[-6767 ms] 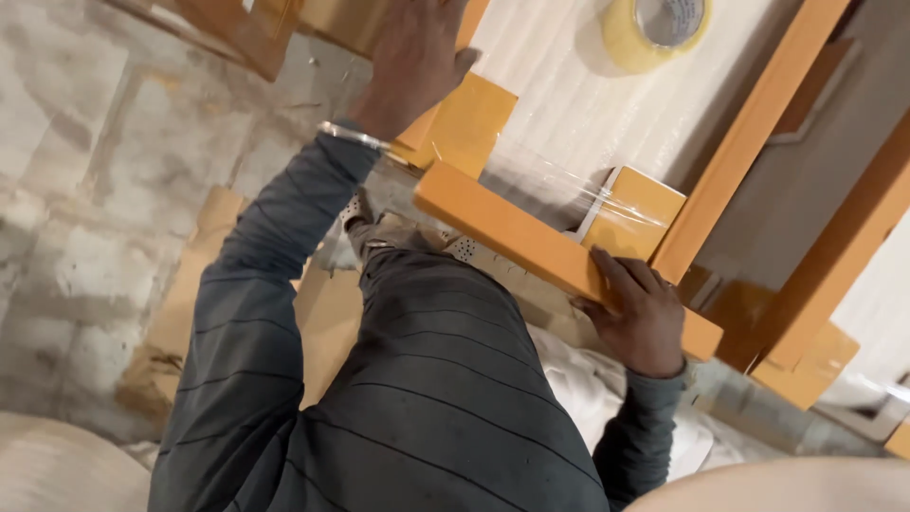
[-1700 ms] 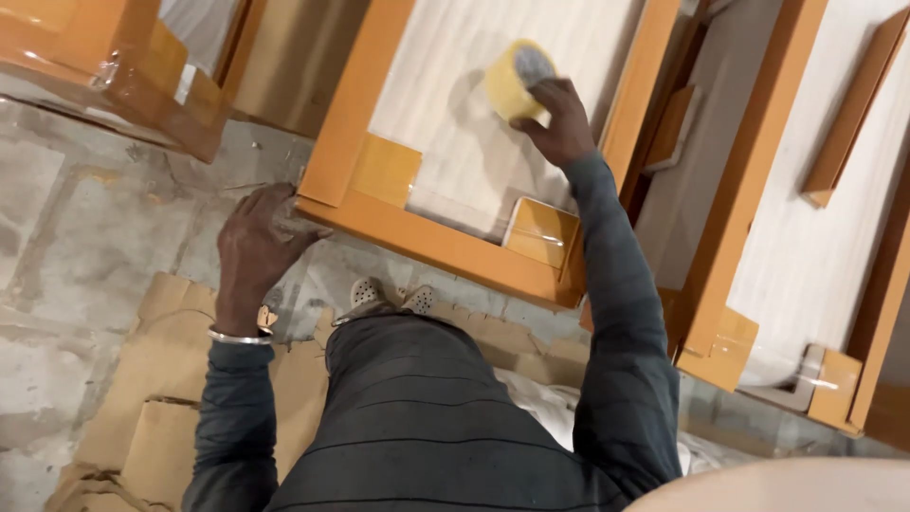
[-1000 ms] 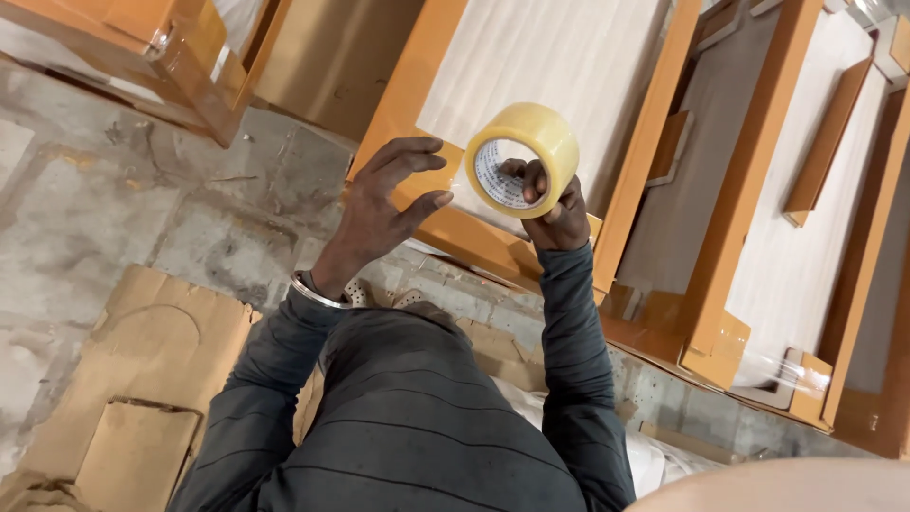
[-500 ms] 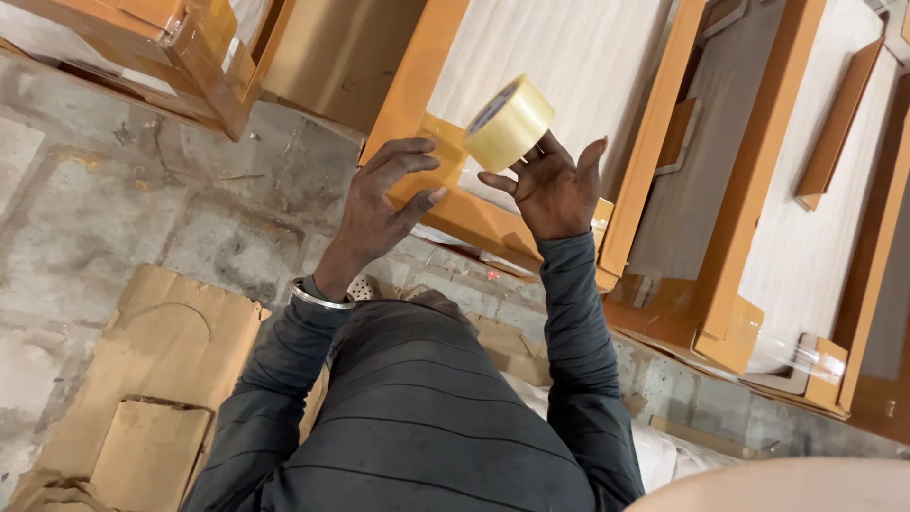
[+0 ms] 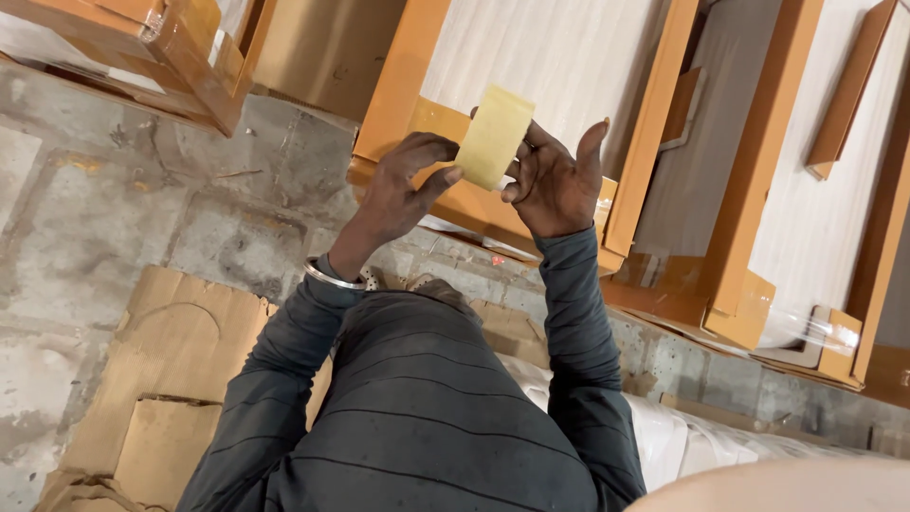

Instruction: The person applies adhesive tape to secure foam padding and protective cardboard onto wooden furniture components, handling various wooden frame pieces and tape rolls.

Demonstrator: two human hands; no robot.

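Note:
A roll of yellowish packing tape [image 5: 493,137] is held up in front of me, turned so its broad outer band faces the camera. My left hand [image 5: 403,194], a metal bangle on its wrist, pinches the roll's near edge with thumb and fingertips. My right hand [image 5: 555,185] supports the roll from the far side, palm towards me and thumb raised. Just beyond the hands lies an orange wooden frame [image 5: 398,90] around a white ribbed panel [image 5: 550,57], with a cardboard protector on its corner.
More orange frames with pale panels [image 5: 749,237] lean at the right, and another [image 5: 190,57] at the top left. Flattened cardboard [image 5: 180,370] lies on the grey stone floor [image 5: 95,199]. White wrapped material [image 5: 682,436] sits at the lower right.
My right hand lifted the tape roll off the white panel and brought it close. My left hand came off the frame edge and joined it. The roll has turned edge-on.

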